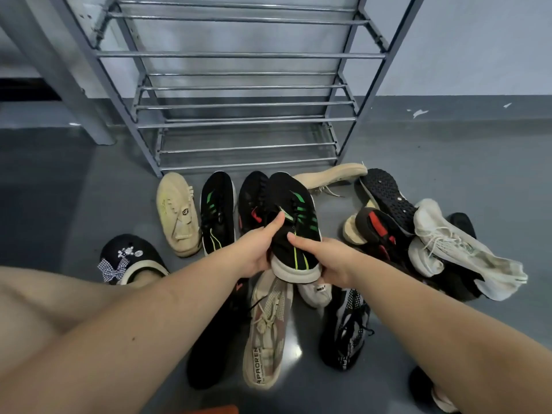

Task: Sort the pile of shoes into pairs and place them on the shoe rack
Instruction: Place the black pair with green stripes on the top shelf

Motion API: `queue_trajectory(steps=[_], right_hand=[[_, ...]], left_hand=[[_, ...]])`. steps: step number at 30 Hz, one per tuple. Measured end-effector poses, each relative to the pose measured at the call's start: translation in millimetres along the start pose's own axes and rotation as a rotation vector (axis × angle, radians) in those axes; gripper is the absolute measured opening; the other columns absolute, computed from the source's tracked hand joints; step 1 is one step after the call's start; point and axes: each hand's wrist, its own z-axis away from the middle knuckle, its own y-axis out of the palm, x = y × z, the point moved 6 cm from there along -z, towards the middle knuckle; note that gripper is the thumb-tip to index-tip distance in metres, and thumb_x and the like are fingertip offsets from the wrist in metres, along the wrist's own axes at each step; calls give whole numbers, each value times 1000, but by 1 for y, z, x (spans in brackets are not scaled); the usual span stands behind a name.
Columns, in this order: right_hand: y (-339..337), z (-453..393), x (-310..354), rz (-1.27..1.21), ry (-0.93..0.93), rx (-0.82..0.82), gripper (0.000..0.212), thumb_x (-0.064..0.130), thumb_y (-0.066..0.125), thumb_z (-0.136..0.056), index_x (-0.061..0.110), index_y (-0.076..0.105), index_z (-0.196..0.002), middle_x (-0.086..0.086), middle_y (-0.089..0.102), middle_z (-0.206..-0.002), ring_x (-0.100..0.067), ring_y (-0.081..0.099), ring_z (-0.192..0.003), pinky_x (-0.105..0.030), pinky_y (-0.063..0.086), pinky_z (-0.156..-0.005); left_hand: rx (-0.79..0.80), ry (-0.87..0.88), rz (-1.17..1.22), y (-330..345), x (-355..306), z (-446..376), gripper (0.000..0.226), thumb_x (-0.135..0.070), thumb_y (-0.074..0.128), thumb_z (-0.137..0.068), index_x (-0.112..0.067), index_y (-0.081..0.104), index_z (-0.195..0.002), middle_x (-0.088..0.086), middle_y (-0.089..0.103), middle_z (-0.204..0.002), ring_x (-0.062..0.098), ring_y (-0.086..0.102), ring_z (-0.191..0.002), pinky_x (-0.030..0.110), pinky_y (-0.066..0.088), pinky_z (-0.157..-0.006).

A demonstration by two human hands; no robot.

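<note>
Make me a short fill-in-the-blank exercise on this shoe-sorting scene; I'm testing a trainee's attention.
1. Both hands, left and right, hold a black shoe with ____ stripes.
2. Its match lies on the floor beside a ____ shoe.
3. The shelves of the shoe rack hold ____ shoes.

Missing words: green; beige; no

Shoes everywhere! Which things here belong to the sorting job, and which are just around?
Job:
- green-striped shoe, gripped by left hand and right hand
- its match on the floor
- tan shoe
- white shoe
- rack

Just around:
- post
- worn slipper
</note>
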Motion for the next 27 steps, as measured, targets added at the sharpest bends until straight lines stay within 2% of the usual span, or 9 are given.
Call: queue_trajectory(steps=[3, 6, 9, 12, 15, 17, 20, 24, 27], right_hand=[[9, -20, 4, 1, -75, -88, 51, 27, 77, -77, 5, 60, -120, -10, 71, -109, -25, 68, -99, -38, 54, -87], [21, -40, 9, 26, -104, -114, 43, 26, 78, -76, 8, 64, -112, -9, 72, -104, -24, 68, -95, -35, 55, -79], [33, -60, 12, 50, -133, -133, 24, 24, 78, -77, 14, 64, -93, -6, 71, -95, -22, 68, -90, -33, 56, -74], [39, -78, 16, 123, -150, -162, 31, 26, 80, -74, 14, 61, -96, -5, 70, -97, -22, 67, -92, -33, 55, -76], [39, -98, 20, 186, -157, -175, 35, 29, 81, -73, 18, 58, -97, -6, 70, -104, -23, 67, -97, -37, 56, -83], [40, -111, 25, 217, -172, -186, 40, 30, 82, -72, 18, 57, -101, -8, 70, -108, -25, 67, -99, -42, 54, -91], [41, -132, 30, 233, -192, -201, 49, 30, 82, -72, 15, 57, -111, -7, 70, -108, -24, 67, -99, -41, 54, -91], [42, -150, 26, 299, -185, -201, 49, 28, 81, -74, 12, 58, -114, -5, 69, -106, -22, 66, -98, -34, 53, -90], [39, -154, 17, 359, -161, -207, 54, 27, 79, -76, 9, 55, -120, -5, 66, -109, -18, 63, -95, -27, 49, -83]], left_hand=[[-19, -31, 4, -17, -3, -8, 52, -58, 46, -89, -17, 62, -118, 6, 67, -117, 22, 64, -105, 35, 50, -92], [-74, -38, 31, -41, -8, -20, 59, -62, 46, -87, -19, 59, -125, 6, 66, -122, 23, 63, -112, 38, 48, -97], [-145, -72, 79, -62, -6, -33, 61, -63, 46, -86, -19, 57, -128, 6, 66, -122, 23, 63, -111, 37, 49, -93], [-360, -136, -84, -96, 5, -41, 63, -61, 50, -86, -14, 57, -127, 5, 64, -120, 23, 60, -109, 35, 49, -91], [-550, -185, -84, -138, 12, -48, 59, -50, 48, -92, -9, 47, -134, 9, 56, -126, 26, 55, -114, 35, 46, -89], [-623, -205, -48, -163, 15, -52, 53, -44, 48, -95, -8, 48, -135, 11, 58, -118, 23, 58, -100, 31, 48, -78], [-620, -251, -42, -180, 26, -61, 38, -32, 48, -97, -9, 53, -127, 9, 62, -106, 17, 57, -81, 26, 46, -67], [-597, -323, 5, -178, 38, -68, 24, -18, 53, -94, -7, 50, -115, 7, 59, -89, 18, 57, -77, 28, 49, -70], [-579, -331, 44, -180, 40, -75, 41, -18, 57, -90, -2, 51, -127, 16, 64, -109, 28, 63, -97, 38, 53, -87]])
